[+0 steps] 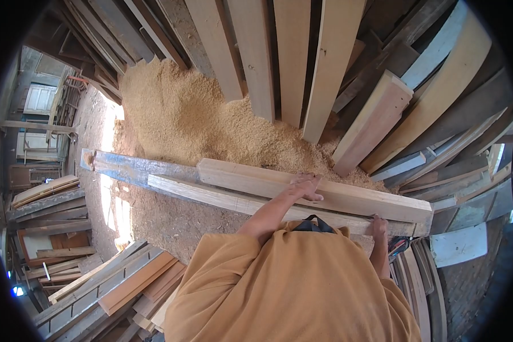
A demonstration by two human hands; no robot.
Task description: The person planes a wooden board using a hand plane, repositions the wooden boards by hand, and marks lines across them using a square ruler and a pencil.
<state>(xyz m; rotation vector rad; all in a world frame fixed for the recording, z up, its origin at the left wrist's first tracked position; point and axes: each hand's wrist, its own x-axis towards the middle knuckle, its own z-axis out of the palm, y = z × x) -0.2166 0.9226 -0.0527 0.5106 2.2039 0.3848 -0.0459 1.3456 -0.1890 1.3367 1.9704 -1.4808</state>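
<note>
A thick pale wooden beam lies across in front of me. My left hand reaches over its upper face, fingers toward the far edge and thumb apart on the near side, gripping it. Near the beam's right end, my right hand holds the near edge, its fingers partly hidden. Alongside the beam, closer to my body, runs a second, narrower pale board. Both rest on or against a long, worn bluish-grey machine bed that extends to the left.
A big heap of sawdust lies beyond the beam. Tall planks lean behind it, and a reddish timber leans at the right. Stacked boards fill the lower left. A pale sheet stands at the right.
</note>
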